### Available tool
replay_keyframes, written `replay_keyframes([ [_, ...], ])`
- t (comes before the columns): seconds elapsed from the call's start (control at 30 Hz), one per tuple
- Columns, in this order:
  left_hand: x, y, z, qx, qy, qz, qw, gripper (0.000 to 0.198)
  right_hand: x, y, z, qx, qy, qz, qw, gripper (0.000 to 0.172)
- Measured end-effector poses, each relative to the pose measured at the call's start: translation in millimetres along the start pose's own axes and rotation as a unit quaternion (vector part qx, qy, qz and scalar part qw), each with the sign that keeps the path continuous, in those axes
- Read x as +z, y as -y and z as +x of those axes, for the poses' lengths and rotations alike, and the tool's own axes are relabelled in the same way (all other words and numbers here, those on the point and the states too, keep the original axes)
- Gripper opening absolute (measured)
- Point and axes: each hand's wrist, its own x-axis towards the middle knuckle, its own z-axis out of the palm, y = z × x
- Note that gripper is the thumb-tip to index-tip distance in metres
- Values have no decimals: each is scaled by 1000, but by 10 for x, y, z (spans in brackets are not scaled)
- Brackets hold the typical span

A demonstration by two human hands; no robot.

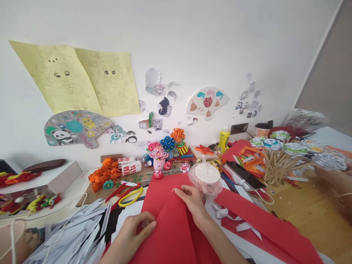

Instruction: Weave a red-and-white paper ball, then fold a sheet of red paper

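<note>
- White paper strips [73, 234]: loose pile, left of the lidded cup [207, 175] and nearer to the viewer.
- Orange flowers [106, 170]: bunched, left of the cup.
- Left hand [137, 229]: nearer than the cup and to its left. Thumb and bent index finger are closed on the red sheet.
- Pink flowers [158, 149]: upright in a pink pot, left of the cup and farther back.
- Red sheet [169, 231]: folded paper, located on the near left side of the cup. Its upper layer has a free edge running toward the viewer, with a darker red surface beneath.
- Right hand [194, 203]: just in front of the cup, on the left. Thumb and fingers contact the red sheet; finger undersides are hidden, so whether they pinch it cannot be determined.
- Cup details: pale lid, straw standing in it, clear plastic gathered around the body.
- Yellow bottle [223, 140]: upright, behind the cup and to its right.
- Second red sheet [272, 222]: right of the cup, extending toward the viewer. White paper scraps [250, 229] lie beside it.
- Paper flowers [277, 167]: brown-stemmed bundle, well right of the cup.
</note>
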Motion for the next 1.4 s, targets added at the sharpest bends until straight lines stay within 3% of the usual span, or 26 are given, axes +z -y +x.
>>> replay_keyframes([
  [0.13,184,-130,41,-15,-41,-41,998,37,45,14,-41,-9,24,-18,999,47],
  [0.27,254,-141,38,-23,-25,-65,997,36,42,47,-69,-13,27,-14,999,46],
  [0.53,308,-128,29,-17,-11,-78,997,35,29,99,-85,-1,28,13,1000,45],
  [0.7,306,-136,24,-18,-9,-97,995,37,21,84,-67,6,32,20,999,34],
  [1.0,298,-138,24,-12,19,-91,996,40,-16,41,-41,34,24,75,996,46],
  [1.4,291,-152,31,3,9,-45,999,38,13,62,-39,42,34,76,996,46],
])
